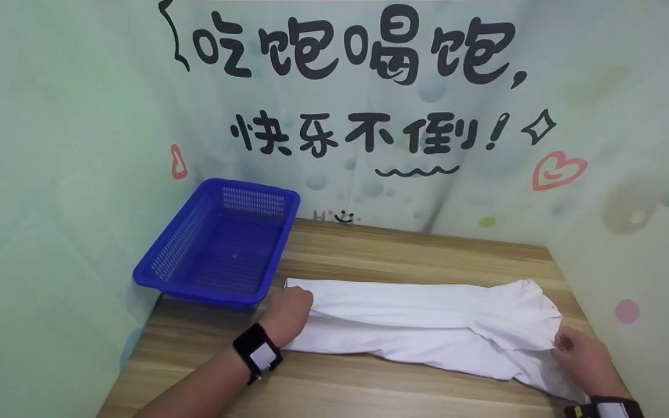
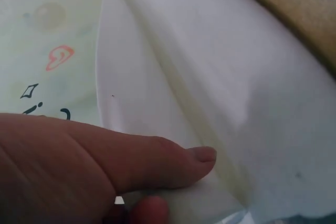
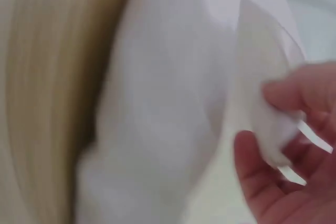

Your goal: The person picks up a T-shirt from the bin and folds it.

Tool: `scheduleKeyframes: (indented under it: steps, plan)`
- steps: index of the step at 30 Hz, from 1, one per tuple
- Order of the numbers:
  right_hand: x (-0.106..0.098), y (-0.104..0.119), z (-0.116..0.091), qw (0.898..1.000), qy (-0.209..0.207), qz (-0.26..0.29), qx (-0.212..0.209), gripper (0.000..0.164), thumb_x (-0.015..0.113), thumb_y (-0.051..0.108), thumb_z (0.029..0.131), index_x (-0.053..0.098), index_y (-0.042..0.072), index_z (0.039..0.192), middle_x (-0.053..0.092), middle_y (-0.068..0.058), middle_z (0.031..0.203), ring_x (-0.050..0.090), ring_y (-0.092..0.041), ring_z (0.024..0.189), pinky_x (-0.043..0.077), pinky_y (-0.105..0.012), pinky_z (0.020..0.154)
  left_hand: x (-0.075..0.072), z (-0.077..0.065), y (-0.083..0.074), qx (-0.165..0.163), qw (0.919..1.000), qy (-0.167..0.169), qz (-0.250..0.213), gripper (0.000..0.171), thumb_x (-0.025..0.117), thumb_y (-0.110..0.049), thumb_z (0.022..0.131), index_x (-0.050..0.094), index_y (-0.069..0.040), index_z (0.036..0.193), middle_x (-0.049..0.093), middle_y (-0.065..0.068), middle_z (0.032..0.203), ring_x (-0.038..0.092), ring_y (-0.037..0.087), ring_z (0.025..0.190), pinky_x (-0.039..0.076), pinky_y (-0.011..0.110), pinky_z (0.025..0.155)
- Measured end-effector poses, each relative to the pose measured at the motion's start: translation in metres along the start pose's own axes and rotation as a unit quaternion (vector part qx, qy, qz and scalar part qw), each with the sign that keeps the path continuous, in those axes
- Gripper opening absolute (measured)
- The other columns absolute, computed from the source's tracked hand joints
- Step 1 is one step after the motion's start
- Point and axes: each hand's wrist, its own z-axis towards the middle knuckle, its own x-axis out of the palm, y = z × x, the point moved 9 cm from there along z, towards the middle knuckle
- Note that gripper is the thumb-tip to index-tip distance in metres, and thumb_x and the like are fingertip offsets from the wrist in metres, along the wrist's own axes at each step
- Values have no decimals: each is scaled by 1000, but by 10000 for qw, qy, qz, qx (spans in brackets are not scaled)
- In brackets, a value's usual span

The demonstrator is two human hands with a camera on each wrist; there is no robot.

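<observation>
A white cloth garment (image 1: 392,307), folded into a long strip, lies across the wooden table. At its left end my left hand (image 1: 289,313) pinches the upper layer. In the left wrist view the thumb (image 2: 178,163) presses on the white fabric (image 2: 210,66) beside a long crease. Over at the right end, my right hand (image 1: 584,354) holds the gathered edge. The right wrist view shows thumb and fingers (image 3: 283,95) pinching a flap of the cloth (image 3: 257,61), with the rest of the fabric spread beside it. Both wrists wear black straps.
A blue plastic basket (image 1: 207,293) with perforated sides stands at the back left of the wooden table (image 1: 427,249). Its inside shows no contents. A printed curtain (image 1: 358,191) with dark lettering hangs behind, and pale curtain walls close in both sides.
</observation>
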Motion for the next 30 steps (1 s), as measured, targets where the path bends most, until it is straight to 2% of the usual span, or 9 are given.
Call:
scheduleKeyframes:
  steps: [4,9,12,16,19,21,26,28,30]
  plan:
    - [-5,2,-6,9998,-42,-148,-113,15,69,6,79,56,12,77,59,-2,73,49,-19,67,34,-30,60,-3,-1,4,157,9995,-250,73,17,70,-4,82,59,-10,71,63,7,65,63,19,60,50,33,44]
    - [-24,-11,-11,9955,-774,182,521,9,66,11,82,57,11,82,65,-11,81,53,-23,71,35,-29,58,-8,2,14,-103,9993,-337,-144,12,69,-3,83,62,-10,76,64,7,68,64,23,60,50,36,44]
    - [-23,-17,-11,9970,-459,42,624,11,67,11,84,56,10,81,65,-14,82,54,-26,72,35,-30,59,-7,2,14,-116,9995,-262,-153,12,68,-2,84,63,-10,76,65,8,68,64,23,59,50,36,44]
    - [-5,-10,-11,9983,402,-427,69,13,67,6,82,56,11,78,60,-7,73,51,-22,66,35,-31,58,-1,-5,7,73,10000,-26,37,17,67,0,82,63,-10,69,65,6,66,63,19,58,48,35,41]
    - [3,4,-13,9951,722,-596,-311,12,70,3,77,61,9,82,59,-6,73,52,-21,65,39,-35,58,3,-12,3,182,9996,177,83,20,66,1,82,62,-10,66,64,6,66,63,19,61,50,34,43]
    - [0,19,-17,9950,559,-629,-532,18,72,2,74,65,7,89,62,-10,78,57,-25,69,45,-41,60,3,-15,0,283,9993,219,110,21,65,1,82,62,-10,64,64,6,66,64,19,62,52,34,47]
    - [-8,71,-27,9863,-609,-413,-1477,30,78,2,73,70,8,101,70,-10,95,66,-32,84,52,-45,73,0,-21,0,415,9968,663,159,20,66,-1,80,62,-10,62,64,6,65,63,19,60,51,36,47]
    - [4,83,-25,9834,-569,-315,-1693,32,80,8,74,71,7,105,71,-11,100,67,-33,91,53,-45,79,3,-22,-2,512,9927,1095,-54,16,69,-4,78,63,-9,64,64,7,67,62,19,62,51,36,50]
    - [22,85,-22,9868,-135,-236,-1595,36,80,17,78,71,5,110,71,-13,105,67,-35,99,52,-50,86,6,-20,-9,704,9867,1410,-406,10,68,-6,77,63,-9,68,63,7,69,60,19,63,51,36,54]
